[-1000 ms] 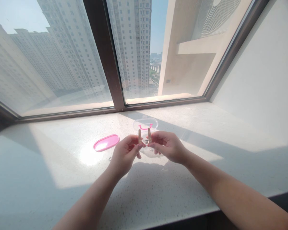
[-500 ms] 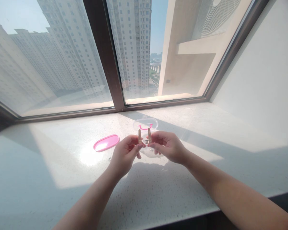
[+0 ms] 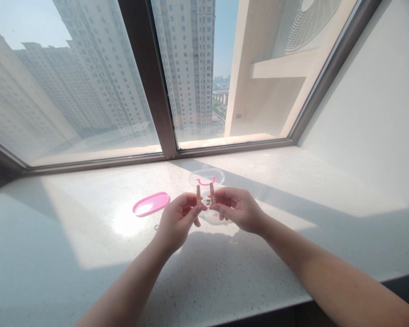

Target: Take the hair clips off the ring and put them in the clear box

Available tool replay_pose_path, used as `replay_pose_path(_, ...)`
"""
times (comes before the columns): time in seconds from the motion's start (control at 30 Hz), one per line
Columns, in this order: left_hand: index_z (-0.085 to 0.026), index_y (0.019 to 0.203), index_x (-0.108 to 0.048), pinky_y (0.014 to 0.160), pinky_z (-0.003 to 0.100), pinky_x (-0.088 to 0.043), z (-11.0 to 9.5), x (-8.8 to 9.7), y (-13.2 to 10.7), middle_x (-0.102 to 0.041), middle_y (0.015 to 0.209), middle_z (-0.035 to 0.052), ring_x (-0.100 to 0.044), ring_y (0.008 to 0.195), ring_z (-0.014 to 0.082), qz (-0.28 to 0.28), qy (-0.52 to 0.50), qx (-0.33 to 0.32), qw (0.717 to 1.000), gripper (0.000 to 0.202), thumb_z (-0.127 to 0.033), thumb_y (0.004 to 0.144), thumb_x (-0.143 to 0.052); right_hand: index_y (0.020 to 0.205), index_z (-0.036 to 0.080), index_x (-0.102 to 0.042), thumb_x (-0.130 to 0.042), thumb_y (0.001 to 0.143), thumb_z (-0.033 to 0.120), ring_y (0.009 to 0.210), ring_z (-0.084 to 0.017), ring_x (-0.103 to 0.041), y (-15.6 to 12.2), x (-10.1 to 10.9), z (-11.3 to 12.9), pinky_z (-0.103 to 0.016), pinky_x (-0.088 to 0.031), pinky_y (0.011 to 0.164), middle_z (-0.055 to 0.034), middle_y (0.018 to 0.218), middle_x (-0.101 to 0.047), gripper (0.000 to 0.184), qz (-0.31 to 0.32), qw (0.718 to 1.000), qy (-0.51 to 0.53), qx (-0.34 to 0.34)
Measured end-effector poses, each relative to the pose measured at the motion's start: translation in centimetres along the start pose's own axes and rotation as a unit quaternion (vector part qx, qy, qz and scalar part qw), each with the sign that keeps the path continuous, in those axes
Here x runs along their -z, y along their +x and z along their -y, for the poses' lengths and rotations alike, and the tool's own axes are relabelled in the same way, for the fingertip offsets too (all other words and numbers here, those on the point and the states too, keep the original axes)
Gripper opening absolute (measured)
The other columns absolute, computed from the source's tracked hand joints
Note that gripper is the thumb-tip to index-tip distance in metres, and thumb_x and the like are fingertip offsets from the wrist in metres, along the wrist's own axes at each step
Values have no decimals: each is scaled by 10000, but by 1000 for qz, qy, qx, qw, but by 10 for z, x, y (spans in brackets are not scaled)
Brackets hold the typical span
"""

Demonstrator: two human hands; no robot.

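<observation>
My left hand (image 3: 180, 218) is closed, pinching a slim gold-coloured clip (image 3: 198, 194) upright between thumb and fingers. A second gold-coloured clip (image 3: 211, 193) stands upright in the closed fingertips of my right hand (image 3: 238, 209). The two clips are side by side with a small gap between them, tapering toward their tops. Beyond the hands is a clear plastic case, its oval lid (image 3: 194, 175) raised at the back and bearing a pink handle (image 3: 206, 182). My hands partly hide the case's lower part and the small items showing through the gap.
A pink oval tray (image 3: 152, 204) lies on the pale speckled windowsill (image 3: 105, 245), left of my hands. A small ring-like item (image 3: 156, 226) is by my left wrist. The brown window frame (image 3: 168, 150) borders the back, a white wall (image 3: 368, 109) the right.
</observation>
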State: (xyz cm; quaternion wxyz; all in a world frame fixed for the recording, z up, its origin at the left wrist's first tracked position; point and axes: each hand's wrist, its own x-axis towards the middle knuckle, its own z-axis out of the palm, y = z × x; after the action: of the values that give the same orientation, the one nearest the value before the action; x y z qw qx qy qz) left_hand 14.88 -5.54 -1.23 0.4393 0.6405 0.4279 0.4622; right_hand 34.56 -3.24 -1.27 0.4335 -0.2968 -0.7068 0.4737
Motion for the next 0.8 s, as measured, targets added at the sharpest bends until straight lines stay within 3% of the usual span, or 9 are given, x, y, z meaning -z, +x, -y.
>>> replay_pose_path(0.8, -146, 950, -617, 541, 248, -494, 0, 0, 0, -702, 827, 51, -593, 540, 105, -5, 9, 5, 1000, 180, -307, 868, -620, 979, 147, -671, -663, 837, 262, 600, -122, -593, 0, 0, -5, -254, -543, 538, -53, 801, -677, 183, -10, 1000, 4, 1)
